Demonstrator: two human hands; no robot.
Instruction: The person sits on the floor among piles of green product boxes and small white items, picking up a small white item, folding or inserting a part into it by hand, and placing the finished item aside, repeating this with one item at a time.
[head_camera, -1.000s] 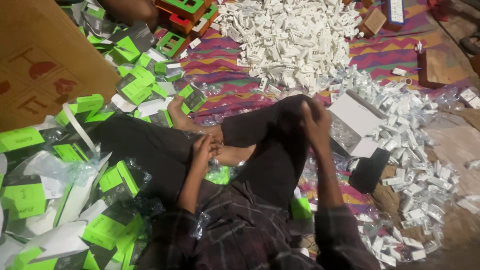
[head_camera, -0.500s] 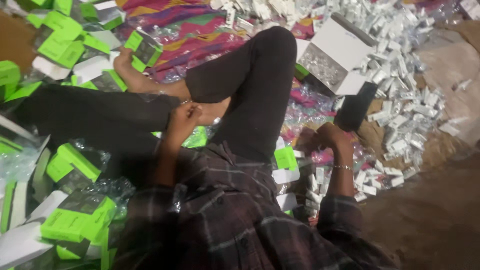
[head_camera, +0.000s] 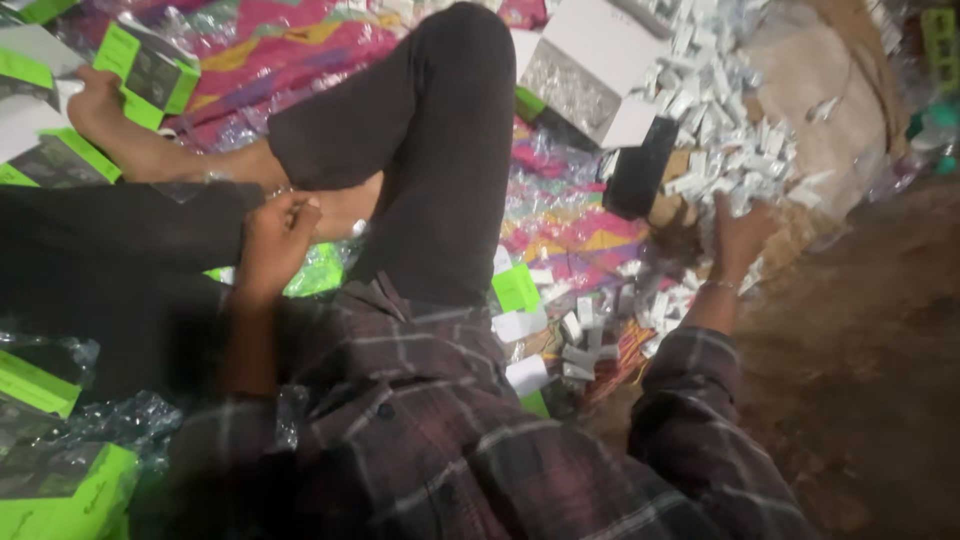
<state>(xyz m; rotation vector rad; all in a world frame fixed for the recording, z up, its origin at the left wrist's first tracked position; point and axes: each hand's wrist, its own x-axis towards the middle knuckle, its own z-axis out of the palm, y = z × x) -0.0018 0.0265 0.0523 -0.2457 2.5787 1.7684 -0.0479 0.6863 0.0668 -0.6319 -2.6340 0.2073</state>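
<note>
— How were the fingers of the right hand (head_camera: 738, 232) set?

— Spread apart and pointing away from the body, palm down, pressed into a heap of small white packets (head_camera: 722, 140). Whether any packet was pinched between them I could not tell; the picture was blurred there.

— And the arm behind it?

— Stretched out straight to the person's right, the plaid sleeve (head_camera: 700, 400) pushed up above the wrist, a thin bracelet (head_camera: 714, 286) showing just below the hand.

— The left hand (head_camera: 272, 243)?

— Its fingers were curled together in a loose fist, close in by the lap, beside the bare ankle. I could not make out anything gripped in them. The forearm came straight up from the body, elbow bent and tucked against the side.

— What lay around the hands?

— Just beside the right hand, a black flat object (head_camera: 640, 168) stood tilted against the heap, and past it an open white box (head_camera: 585, 70). More white packets were scattered on the colourful patterned mat (head_camera: 570, 235) between the right arm and the raised knee in black trousers (head_camera: 440, 130). Near the left hand lay a crumpled clear wrapper over something green (head_camera: 318, 270), and farther left, green-and-black cartons (head_camera: 150, 68) by the bare foot (head_camera: 100, 105).
</note>
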